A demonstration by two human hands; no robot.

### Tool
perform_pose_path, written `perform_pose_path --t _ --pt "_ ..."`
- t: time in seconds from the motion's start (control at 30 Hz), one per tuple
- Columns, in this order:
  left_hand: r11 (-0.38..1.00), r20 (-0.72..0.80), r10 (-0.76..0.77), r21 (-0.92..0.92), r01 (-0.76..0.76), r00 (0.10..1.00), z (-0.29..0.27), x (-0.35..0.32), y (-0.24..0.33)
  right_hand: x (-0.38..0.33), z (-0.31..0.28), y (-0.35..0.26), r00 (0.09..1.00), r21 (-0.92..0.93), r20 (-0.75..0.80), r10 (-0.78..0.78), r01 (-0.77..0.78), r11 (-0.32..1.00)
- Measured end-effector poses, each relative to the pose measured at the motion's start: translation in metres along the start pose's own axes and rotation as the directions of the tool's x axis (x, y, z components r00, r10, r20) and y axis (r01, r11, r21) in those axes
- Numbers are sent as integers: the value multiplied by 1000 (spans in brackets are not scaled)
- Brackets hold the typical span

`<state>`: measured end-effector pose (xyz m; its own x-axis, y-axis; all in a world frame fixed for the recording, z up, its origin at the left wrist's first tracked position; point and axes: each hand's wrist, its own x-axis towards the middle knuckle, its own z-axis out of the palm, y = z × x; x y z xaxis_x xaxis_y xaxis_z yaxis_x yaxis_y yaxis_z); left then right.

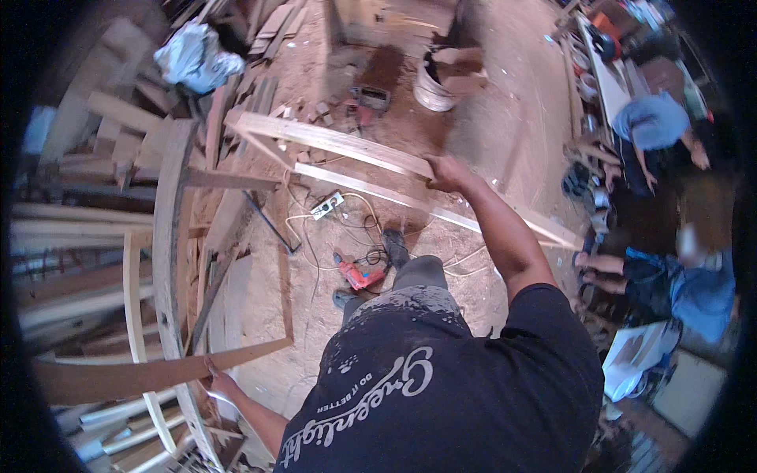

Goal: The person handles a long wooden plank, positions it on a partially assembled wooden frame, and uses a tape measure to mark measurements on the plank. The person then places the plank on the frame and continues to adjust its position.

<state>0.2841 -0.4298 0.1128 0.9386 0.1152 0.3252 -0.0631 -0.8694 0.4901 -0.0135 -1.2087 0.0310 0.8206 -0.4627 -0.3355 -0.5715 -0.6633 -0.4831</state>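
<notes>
One rectangular wooden frame, one brown board
Right hand grips the frame's rail, beyond the red power tool; left hand closes its fingers on the board's edge, to the left.

A white bucket, power strip, apparently a plastic bag.

Toward 3 o'clock, the right forearm is covering a stretch of the wooden frame. Over at 8, the brown board is running off into the dark edge — and it's hiding some fingers of the left hand. The white bucket near 1 o'clock is looking pretty smeary.
</notes>
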Motion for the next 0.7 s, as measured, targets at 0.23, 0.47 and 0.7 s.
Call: perform_pose_path --t 0.23,0.47,0.7 --pt "960 187 115 230 -157 976 36 71 -43 -9 59 -19 826 -140 -433 362 -458 878" --pt "991 277 35 -131 2 960 88 88 6 -26 94 -41 679 -70 -659 325 -486 871" --pt "985 409 90 -173 -19 908 112 54 86 -62 87 -33 756 36 -595 271 -312 949"
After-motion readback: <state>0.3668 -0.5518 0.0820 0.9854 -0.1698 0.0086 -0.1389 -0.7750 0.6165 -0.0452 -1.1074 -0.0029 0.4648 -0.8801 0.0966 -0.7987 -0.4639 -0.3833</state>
